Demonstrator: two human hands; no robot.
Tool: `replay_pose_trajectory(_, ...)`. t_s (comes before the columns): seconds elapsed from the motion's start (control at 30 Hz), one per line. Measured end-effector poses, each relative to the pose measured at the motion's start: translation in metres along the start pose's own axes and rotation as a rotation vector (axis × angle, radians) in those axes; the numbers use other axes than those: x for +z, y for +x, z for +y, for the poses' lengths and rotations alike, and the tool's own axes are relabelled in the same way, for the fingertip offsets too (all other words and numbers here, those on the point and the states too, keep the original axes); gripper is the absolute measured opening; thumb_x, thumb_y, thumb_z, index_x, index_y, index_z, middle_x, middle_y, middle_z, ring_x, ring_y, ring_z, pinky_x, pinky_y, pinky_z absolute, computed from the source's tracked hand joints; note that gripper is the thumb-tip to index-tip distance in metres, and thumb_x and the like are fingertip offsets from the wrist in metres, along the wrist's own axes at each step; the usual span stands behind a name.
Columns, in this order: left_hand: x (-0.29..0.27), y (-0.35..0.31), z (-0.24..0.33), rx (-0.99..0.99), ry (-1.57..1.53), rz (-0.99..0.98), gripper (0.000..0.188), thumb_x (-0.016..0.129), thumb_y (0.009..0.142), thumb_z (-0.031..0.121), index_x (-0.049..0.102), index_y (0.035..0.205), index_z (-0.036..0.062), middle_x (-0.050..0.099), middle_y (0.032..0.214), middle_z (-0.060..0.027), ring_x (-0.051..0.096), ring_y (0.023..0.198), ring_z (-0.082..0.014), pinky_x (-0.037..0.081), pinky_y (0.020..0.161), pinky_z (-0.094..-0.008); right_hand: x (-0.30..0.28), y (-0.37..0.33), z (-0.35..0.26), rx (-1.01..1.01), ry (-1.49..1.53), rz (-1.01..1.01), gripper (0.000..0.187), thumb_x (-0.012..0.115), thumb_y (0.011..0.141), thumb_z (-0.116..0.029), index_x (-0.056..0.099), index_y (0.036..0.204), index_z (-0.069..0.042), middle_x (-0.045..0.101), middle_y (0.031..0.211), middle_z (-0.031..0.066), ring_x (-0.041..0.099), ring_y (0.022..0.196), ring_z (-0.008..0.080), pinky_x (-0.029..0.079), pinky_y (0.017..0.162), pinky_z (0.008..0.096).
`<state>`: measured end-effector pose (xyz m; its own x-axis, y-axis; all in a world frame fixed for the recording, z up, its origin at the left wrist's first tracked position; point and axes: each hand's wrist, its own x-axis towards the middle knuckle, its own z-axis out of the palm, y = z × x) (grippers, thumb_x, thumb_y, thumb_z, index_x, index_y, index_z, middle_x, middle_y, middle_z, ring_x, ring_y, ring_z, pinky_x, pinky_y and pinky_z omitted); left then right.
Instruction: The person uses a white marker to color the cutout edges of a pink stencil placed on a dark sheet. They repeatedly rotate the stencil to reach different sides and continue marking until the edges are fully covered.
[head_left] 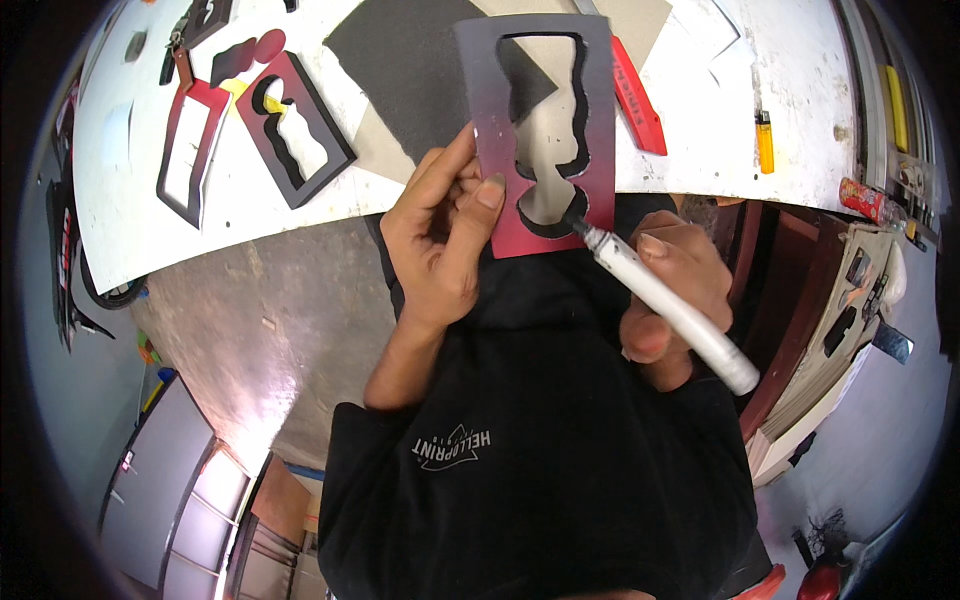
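Observation:
My left hand (447, 225) grips the lower left edge of a flat rectangular panel (492, 120), thumb on its face. The panel fades from grey at the top to dark red at the bottom, and a wavy cutout with black inner edges runs through it. In my right hand (685, 275) is a white marker (675, 305), slanting up to the left. Its dark tip is at the rim of the rounded lower part of the cutout; whether it touches the rim I cannot tell.
On the white table (690, 180), a similar thick cutout piece (325, 135) and a thin red-and-grey frame (180, 195) lie left. Behind the panel is a dark sheet (400, 70). Rightward are a red-handled tool (637, 105) and a yellow lighter (765, 145).

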<state>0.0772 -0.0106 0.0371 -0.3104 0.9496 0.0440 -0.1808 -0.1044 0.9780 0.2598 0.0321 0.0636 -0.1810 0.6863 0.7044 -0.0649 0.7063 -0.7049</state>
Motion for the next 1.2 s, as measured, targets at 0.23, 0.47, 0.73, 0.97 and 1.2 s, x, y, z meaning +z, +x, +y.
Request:
replay_pose_trajectory(0.23, 0.007, 0.006, 0.010, 0.045, -0.128, -0.046, 0.036, 0.059, 0.092, -0.006, 0.051, 0.128, -0.0089, 0.065, 0.099, -0.0118, 0.058, 0.081, -0.0064, 0.044, 0.069, -0.0171, 0.005, 0.006, -0.019, 0.367, 0.104, 0.026, 0.020, 0.069, 0.082, -0.001, 0.058, 0.098, 0.005, 0.066, 0.078, 0.0175, 0.065, 0.064, 0.0187, 0.051, 0.056, 0.0283)
replay_pose_trajectory(0.47, 0.005, 0.005, 0.012, 0.089, -0.039, -0.067, 0.034, 0.059, 0.092, -0.008, 0.052, 0.126, -0.0102, 0.066, 0.100, -0.0142, 0.062, 0.084, -0.0082, 0.049, 0.072, -0.0193, 0.006, 0.012, -0.020, 0.417, 0.013, -0.052, 0.014, 0.072, 0.081, -0.003, 0.064, 0.091, 0.003, 0.070, 0.077, 0.0161, 0.069, 0.066, 0.0175, 0.053, 0.058, 0.0266)
replay_pose_trajectory(0.73, 0.005, 0.005, 0.010, 0.129, -0.026, -0.072, 0.033, 0.058, 0.092, -0.007, 0.053, 0.125, -0.0110, 0.066, 0.098, -0.0138, 0.062, 0.084, -0.0084, 0.050, 0.072, -0.0198, 0.006, 0.012, -0.015, 0.380, -0.023, -0.076, 0.015, 0.073, 0.081, -0.004, 0.065, 0.091, 0.003, 0.071, 0.079, 0.0174, 0.071, 0.068, 0.0196, 0.054, 0.058, 0.0278)
replay_pose_trajectory(0.97, 0.004, 0.006, 0.008, 0.147, -0.027, -0.087, 0.033, 0.058, 0.093, -0.007, 0.053, 0.125, -0.0110, 0.066, 0.098, -0.0138, 0.062, 0.083, -0.0080, 0.050, 0.070, -0.0190, 0.004, 0.011, -0.016, 0.401, 0.015, -0.081, 0.013, 0.073, 0.082, -0.002, 0.065, 0.091, 0.003, 0.071, 0.079, 0.0167, 0.070, 0.066, 0.0190, 0.054, 0.057, 0.0275)
replay_pose_trajectory(1.2, 0.005, 0.006, 0.010, 0.126, -0.007, -0.071, 0.034, 0.059, 0.092, -0.007, 0.053, 0.126, -0.0108, 0.066, 0.098, -0.0139, 0.062, 0.082, -0.0079, 0.049, 0.069, -0.0186, 0.005, 0.012, -0.014, 0.379, 0.013, -0.095, 0.012, 0.072, 0.081, -0.002, 0.064, 0.089, 0.002, 0.071, 0.075, 0.0152, 0.070, 0.064, 0.0183, 0.053, 0.056, 0.0273)
